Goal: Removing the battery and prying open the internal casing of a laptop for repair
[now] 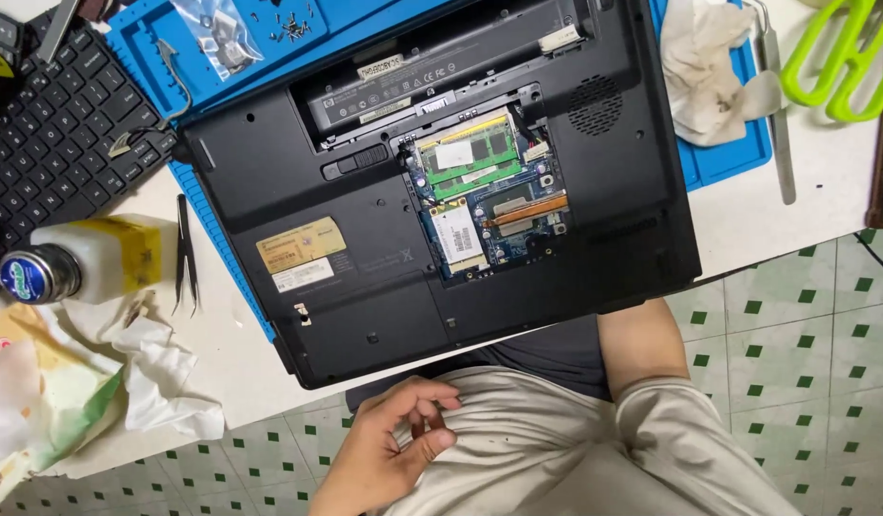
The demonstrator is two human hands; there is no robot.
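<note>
White worktop [805,205] carries an upturned black laptop [432,191] with its bottom cover open, showing green boards. At 6 o'clock from it, the left hand [389,449] rests on the lap, its grip loosely curled, holding nothing. Black tweezers [185,253] lie at 9 o'clock.

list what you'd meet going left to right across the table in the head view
black keyboard → white plastic bottle with yellow label → black tweezers → open black laptop turned underside up → crumpled white cloth → bright green plastic handles
</note>
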